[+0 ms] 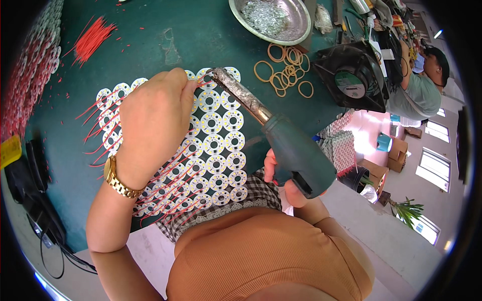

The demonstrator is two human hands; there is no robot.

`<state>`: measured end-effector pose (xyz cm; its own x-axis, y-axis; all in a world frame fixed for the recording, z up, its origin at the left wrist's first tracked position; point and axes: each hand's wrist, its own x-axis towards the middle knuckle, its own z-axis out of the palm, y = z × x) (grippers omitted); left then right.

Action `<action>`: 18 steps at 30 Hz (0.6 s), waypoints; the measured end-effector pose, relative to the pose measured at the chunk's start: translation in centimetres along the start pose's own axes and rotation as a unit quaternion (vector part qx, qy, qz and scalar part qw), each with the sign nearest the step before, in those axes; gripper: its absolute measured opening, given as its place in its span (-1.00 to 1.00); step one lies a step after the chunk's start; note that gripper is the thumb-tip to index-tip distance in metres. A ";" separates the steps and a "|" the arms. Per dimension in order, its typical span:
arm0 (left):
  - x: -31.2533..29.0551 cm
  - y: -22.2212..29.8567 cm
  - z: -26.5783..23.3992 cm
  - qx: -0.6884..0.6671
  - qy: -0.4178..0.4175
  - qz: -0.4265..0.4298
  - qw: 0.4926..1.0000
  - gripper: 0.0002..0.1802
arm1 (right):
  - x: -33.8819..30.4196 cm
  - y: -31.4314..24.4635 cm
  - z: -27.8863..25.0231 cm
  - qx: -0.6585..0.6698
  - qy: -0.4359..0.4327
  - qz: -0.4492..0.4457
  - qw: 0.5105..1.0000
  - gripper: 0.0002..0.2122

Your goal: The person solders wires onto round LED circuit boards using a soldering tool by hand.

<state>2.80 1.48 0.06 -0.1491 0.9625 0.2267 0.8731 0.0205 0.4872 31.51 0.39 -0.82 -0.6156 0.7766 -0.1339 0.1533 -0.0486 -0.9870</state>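
Note:
My left hand (153, 113), with a gold watch (118, 181) on its wrist, is closed in a pinch on a thin red wire (201, 82) above the far edge of the circuit boards. In my right hand (291, 191) is a dark green soldering gun (299, 154), its fingers wrapped around the body. The gun's long, solder-crusted tip (236, 90) reaches to the board beside my left fingertips. Under both sit rows of round white LED boards (211, 122), each with a centre hole. Red wires run from many boards on the left; the right columns show bare boards.
A metal bowl (304, 36) of shiny scraps stands at the back, near rubber bands (286, 75) and a black fan (351, 80). Red wires (93, 42) lie in a bundle at far left, beside stacked wired boards (35, 75). Another person (419, 95) sits at right.

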 end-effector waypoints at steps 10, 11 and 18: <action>0.0 -0.1 0.0 0.003 -0.006 0.004 1.000 -0.76 | 0.8 -1.9 1.1 -0.036 0.050 0.094 0.994 -0.71; 0.0 -0.1 0.0 0.003 -0.006 0.003 1.000 -0.76 | 1.0 -2.0 1.0 -0.063 0.049 0.120 0.990 -0.76; 0.1 -0.1 0.0 0.012 -0.009 0.001 1.000 -0.76 | 1.6 -3.7 1.1 -0.105 0.022 0.115 0.988 -0.96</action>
<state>2.73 1.59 0.01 -0.1394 0.9673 0.2118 0.8838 0.0251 0.4672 29.10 1.14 2.51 -0.5122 0.7868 -0.3445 0.4452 -0.0998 -0.8898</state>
